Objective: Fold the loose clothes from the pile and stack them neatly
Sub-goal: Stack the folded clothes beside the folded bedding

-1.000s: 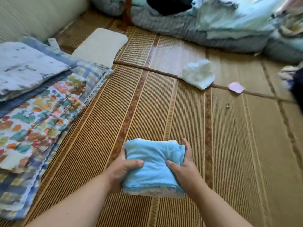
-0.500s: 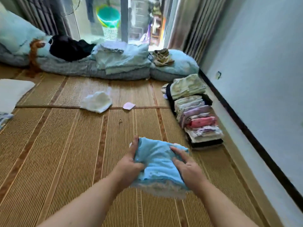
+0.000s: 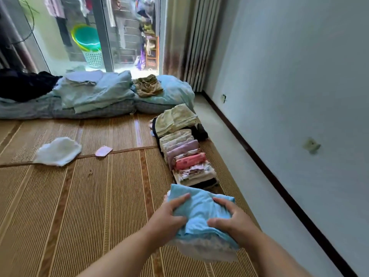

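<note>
At the six o'clock edge of the view, fingers [image 3: 180,198] of the left hand [image 3: 169,215] and right hand [image 3: 233,220] are gripping the folded blue cloth [image 3: 201,208] from both sides. The cloth is travelling rightward over the mat [image 3: 79,206] and is now arriving just short of the row of folded clothes [image 3: 187,154] at its twelve o'clock. Folding is judged complete, with placing pending.

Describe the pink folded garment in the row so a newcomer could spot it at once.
Start at the white wall on the right; beside it a row of folded clothes runs along the woven mat. Towards the row's near end sits the pink garment, the only bright coral piece among pale cream, lilac and white neighbours.
</note>
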Demonstrator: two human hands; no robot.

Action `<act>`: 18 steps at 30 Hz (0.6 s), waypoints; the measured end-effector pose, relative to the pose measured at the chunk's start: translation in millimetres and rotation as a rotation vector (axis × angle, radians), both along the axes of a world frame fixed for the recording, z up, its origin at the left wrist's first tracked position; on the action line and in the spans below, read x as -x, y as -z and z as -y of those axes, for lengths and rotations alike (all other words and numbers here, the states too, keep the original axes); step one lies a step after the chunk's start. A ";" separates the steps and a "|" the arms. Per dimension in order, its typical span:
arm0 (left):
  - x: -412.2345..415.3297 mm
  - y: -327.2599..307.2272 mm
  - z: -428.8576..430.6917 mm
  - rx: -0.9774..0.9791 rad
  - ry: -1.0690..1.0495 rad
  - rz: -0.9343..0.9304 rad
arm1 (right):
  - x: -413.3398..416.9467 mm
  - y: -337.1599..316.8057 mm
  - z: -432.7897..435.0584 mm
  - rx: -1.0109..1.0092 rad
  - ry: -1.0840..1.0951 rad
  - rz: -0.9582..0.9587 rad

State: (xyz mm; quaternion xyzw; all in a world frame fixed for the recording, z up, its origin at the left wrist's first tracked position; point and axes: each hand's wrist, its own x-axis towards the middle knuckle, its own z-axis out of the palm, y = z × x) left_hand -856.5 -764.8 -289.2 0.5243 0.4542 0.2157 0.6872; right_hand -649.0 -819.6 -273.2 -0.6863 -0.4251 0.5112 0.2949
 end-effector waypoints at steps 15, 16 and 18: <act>-197.2 105.4 -52.5 -0.120 -0.156 -0.213 | -199.5 103.8 -110.7 -0.057 -0.360 0.351; -204.9 121.2 -59.3 -0.107 -0.194 -0.209 | -207.2 118.2 -125.5 -0.052 -0.406 0.359; -212.1 151.7 -71.2 -0.114 -0.263 -0.220 | -214.3 144.9 -151.6 -0.024 -0.499 0.382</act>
